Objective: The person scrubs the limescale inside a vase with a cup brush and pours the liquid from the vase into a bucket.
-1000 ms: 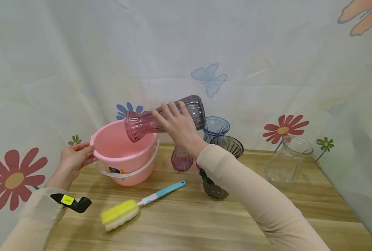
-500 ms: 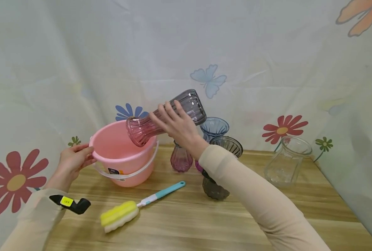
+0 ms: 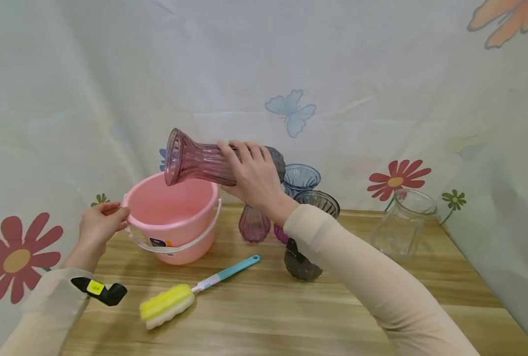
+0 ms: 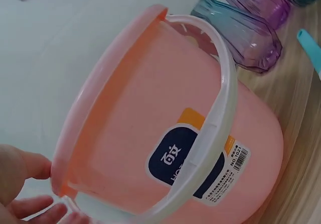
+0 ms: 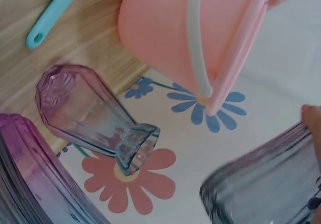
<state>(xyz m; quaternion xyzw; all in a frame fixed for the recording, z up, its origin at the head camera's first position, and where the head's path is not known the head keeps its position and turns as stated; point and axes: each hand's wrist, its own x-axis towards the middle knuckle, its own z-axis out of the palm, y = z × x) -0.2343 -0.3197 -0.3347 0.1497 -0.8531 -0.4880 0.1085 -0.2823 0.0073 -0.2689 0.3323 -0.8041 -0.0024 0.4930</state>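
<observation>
My right hand (image 3: pixel 255 175) grips a ribbed glass vase (image 3: pixel 201 160), pink at its flared mouth and grey toward the base. It lies nearly level above the pink bucket (image 3: pixel 175 226), mouth to the left over the opening. In the right wrist view the grey base of the vase (image 5: pixel 266 179) shows at lower right. My left hand (image 3: pixel 97 225) pinches the bucket's left rim between thumb and fingers; the left wrist view shows the thumb on the rim (image 4: pixel 108 78). The bucket stands upright, its white handle (image 4: pixel 213 128) folded down at the front.
A sponge brush (image 3: pixel 168 304) with a blue handle lies in front of the bucket. Behind my right arm stand a small pinkish vase (image 3: pixel 254 225), a blue vase (image 3: pixel 301 177) and a dark grey vase (image 3: pixel 303 264). A clear glass vase (image 3: pixel 397 237) stands at the right.
The vase in my right hand has tipped from mouth-down to nearly level; its mouth has risen above the bucket rim and moved slightly left. My left hand stays on the bucket rim.
</observation>
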